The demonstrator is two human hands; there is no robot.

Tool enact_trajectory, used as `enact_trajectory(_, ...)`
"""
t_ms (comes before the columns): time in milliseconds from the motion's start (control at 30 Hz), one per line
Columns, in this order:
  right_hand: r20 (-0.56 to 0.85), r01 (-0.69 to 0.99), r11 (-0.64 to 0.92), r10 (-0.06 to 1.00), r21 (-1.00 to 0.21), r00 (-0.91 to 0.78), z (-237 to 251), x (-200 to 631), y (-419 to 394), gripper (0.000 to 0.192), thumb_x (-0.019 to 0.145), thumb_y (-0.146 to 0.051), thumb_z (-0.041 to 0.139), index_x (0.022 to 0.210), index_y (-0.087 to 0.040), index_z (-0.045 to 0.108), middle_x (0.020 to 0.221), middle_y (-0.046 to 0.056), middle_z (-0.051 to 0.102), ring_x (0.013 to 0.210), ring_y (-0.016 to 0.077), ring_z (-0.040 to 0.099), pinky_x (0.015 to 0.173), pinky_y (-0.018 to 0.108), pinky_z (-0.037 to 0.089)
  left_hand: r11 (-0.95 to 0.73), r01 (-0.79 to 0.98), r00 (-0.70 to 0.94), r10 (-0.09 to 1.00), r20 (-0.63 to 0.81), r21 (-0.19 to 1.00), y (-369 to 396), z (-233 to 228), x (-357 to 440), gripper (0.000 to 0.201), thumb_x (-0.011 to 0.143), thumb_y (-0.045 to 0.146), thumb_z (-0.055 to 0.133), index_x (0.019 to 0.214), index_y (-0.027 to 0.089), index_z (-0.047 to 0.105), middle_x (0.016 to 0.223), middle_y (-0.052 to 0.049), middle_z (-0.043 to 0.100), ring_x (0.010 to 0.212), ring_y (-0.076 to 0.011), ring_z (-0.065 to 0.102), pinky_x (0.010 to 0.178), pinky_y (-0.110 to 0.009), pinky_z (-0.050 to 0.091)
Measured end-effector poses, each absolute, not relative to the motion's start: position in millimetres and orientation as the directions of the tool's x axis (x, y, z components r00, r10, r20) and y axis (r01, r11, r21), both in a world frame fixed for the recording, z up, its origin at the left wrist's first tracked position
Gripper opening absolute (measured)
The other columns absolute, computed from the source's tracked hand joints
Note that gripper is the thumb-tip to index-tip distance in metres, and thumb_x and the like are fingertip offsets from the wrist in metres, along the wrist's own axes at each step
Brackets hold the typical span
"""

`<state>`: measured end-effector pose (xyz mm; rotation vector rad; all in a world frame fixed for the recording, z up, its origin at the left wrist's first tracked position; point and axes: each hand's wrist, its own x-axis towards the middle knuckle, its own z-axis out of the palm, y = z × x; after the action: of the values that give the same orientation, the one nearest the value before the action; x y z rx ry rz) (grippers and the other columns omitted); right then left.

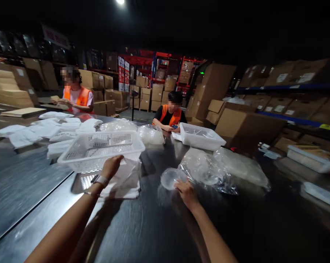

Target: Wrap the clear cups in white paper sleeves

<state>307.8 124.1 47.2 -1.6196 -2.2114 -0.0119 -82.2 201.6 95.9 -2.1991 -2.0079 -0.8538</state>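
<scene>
A clear round plastic piece (167, 179) is to the right of the near white basket (85, 157), low over the counter (154, 223). The right hand (187, 193) pinches its edge; a light grip there should spare the thin wall from buckling. The left hand (112, 168) is at the basket's front, its fingers bent; whether they hold the rim or the flat white bags (126, 180) just before it, I cannot tell. Clear film bundles (202, 166) lie farther right of the basket.

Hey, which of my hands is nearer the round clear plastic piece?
Your right. The right hand touches the round clear plastic piece at its right edge; the left hand is away to its left, beside the white basket.
</scene>
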Motion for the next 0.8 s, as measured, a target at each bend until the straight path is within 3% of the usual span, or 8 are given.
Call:
enact_trajectory(133, 0.444, 0.957, 0.159, 0.895, -0.243, -0.036, 49.0, 313.2, 121.7, 0.048, 0.100, -0.015, 0.029, 0.101, -0.022, 0.077, 0.108, 0.012, 0.078, 0.105, 0.0285, 0.073, 0.099, 0.045, 0.055, -0.172, 0.942, 0.011, 0.874, 0.485, 0.289, 199.3, 143.1, -73.2, 0.036, 0.095, 0.012, 0.041, 0.112, 0.018, 0.071, 0.110, -0.013, 0.077, 0.098, -0.0297, 0.074, 0.082, -0.035, 0.053)
enact_trajectory(233, 0.496, 0.973, 0.089, 0.868, -0.213, 0.029, 55.6, 314.0, 120.8, 0.051, 0.103, -0.017, 0.024, 0.109, -0.014, 0.074, 0.111, 0.018, 0.075, 0.108, 0.0294, 0.071, 0.097, 0.043, 0.055, -0.197, 0.942, 0.023, 0.845, 0.535, 0.270, 175.0, 156.2, -56.3, 0.036, 0.098, 0.016, 0.041, 0.120, 0.019, 0.069, 0.113, -0.013, 0.076, 0.101, -0.0293, 0.073, 0.081, -0.034, 0.053)
enact_trajectory(300, 0.500, 0.982, 0.097, 0.866, -0.161, -0.003, 58.2, 307.0, 123.5, 0.046, 0.103, -0.015, 0.028, 0.112, -0.016, 0.073, 0.110, 0.015, 0.075, 0.108, 0.0270, 0.070, 0.099, 0.040, 0.052, -0.262, 0.932, 0.095, 0.842, 0.530, 0.249, 152.5, 150.2, -37.1, 0.036, 0.095, 0.015, 0.046, 0.122, 0.021, 0.069, 0.116, -0.011, 0.076, 0.100, -0.0275, 0.073, 0.080, -0.032, 0.053)
enact_trajectory(433, 0.420, 0.990, 0.115, 0.905, -0.077, -0.072, 51.9, 285.9, 133.6, 0.037, 0.099, -0.008, 0.041, 0.095, -0.022, 0.075, 0.091, 0.006, 0.075, 0.087, 0.0215, 0.071, 0.088, 0.032, 0.054, -0.393, 0.900, 0.249, 0.820, 0.515, 0.191, 117.2, 132.0, 0.4, 0.043, 0.091, 0.009, 0.048, 0.126, 0.023, 0.068, 0.124, -0.011, 0.074, 0.103, -0.0250, 0.073, 0.084, -0.031, 0.055)
enact_trajectory(533, 0.372, 0.993, 0.103, 0.925, -0.050, -0.078, 45.7, 279.2, 137.7, 0.035, 0.100, -0.010, 0.043, 0.088, -0.018, 0.075, 0.091, 0.008, 0.075, 0.090, 0.0213, 0.071, 0.083, 0.028, 0.053, -0.383, 0.914, 0.262, 0.811, 0.523, 0.136, 111.0, 138.5, 10.4, 0.044, 0.093, 0.007, 0.044, 0.127, 0.021, 0.068, 0.126, -0.012, 0.073, 0.109, -0.0263, 0.071, 0.090, -0.034, 0.054)
enact_trajectory(633, 0.361, 0.995, 0.100, 0.928, -0.019, -0.086, 50.2, 281.7, 142.3, 0.034, 0.102, -0.011, 0.042, 0.097, -0.017, 0.075, 0.096, 0.009, 0.075, 0.096, 0.0217, 0.070, 0.086, 0.028, 0.051, -0.366, 0.925, 0.294, 0.856, 0.426, 0.098, 113.4, 153.2, 11.1, 0.045, 0.094, 0.006, 0.041, 0.129, 0.020, 0.065, 0.128, -0.014, 0.071, 0.108, -0.0280, 0.070, 0.089, -0.037, 0.054)
enact_trajectory(800, 0.370, 0.995, 0.100, 0.924, 0.010, -0.096, 74.6, 284.1, 164.5, 0.034, 0.099, -0.006, 0.042, 0.107, -0.016, 0.073, 0.105, 0.010, 0.073, 0.088, 0.0190, 0.070, 0.073, 0.025, 0.048, -0.596, 0.800, 0.582, 0.800, 0.149, 0.070, 104.4, 132.2, 30.7, 0.040, 0.094, 0.003, 0.039, 0.119, 0.016, 0.066, 0.116, -0.015, 0.074, 0.106, -0.0296, 0.070, 0.090, -0.041, 0.052)
